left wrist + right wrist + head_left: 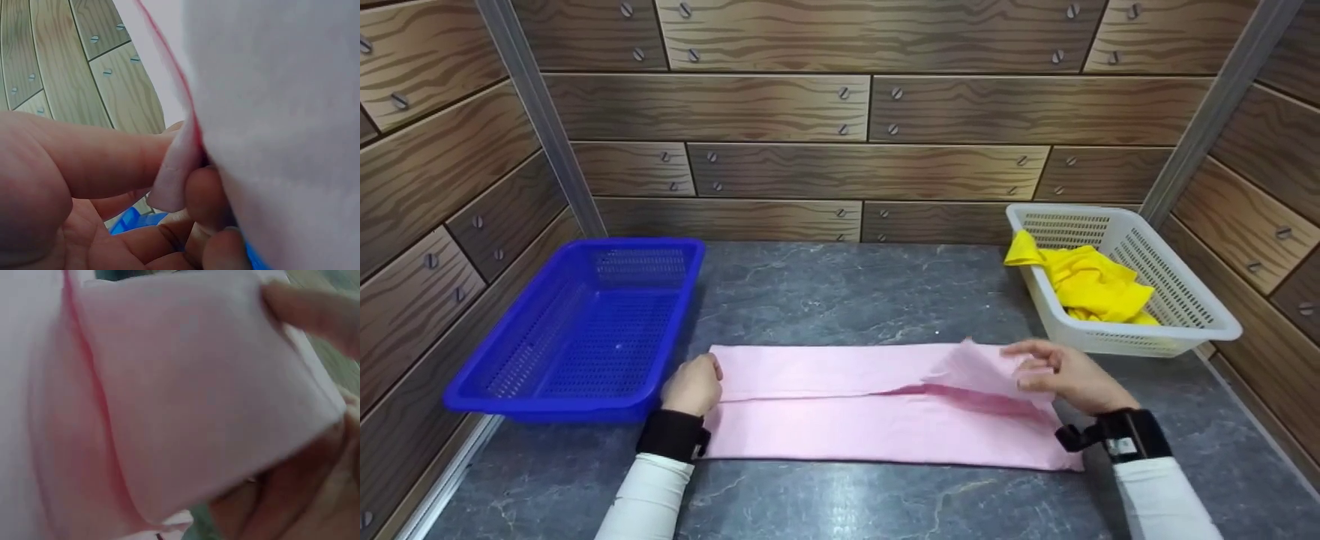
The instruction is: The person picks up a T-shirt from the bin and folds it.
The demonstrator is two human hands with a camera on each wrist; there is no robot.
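A pink cloth [840, 427], folded into a long strip, lies across the grey table with a fold line running along its length. My left hand [692, 385] pinches its left end; in the left wrist view the folded edge [175, 174] is between thumb and fingers. At the right end, my right hand [1069, 376] holds a lifted flap [979, 369], beneath which a darker pink layer shows. The right wrist view has this flap [185, 394] blurred between thumb and fingers, partly hiding the fingers.
On the left stands a blue plastic basket [660, 375] with perforated sides. A white basket [1200, 322] at the back right holds a crumpled yellow cloth [1099, 289], one end of it hanging over the rim. Wood-patterned panels [780, 109] enclose the table at the back and sides.
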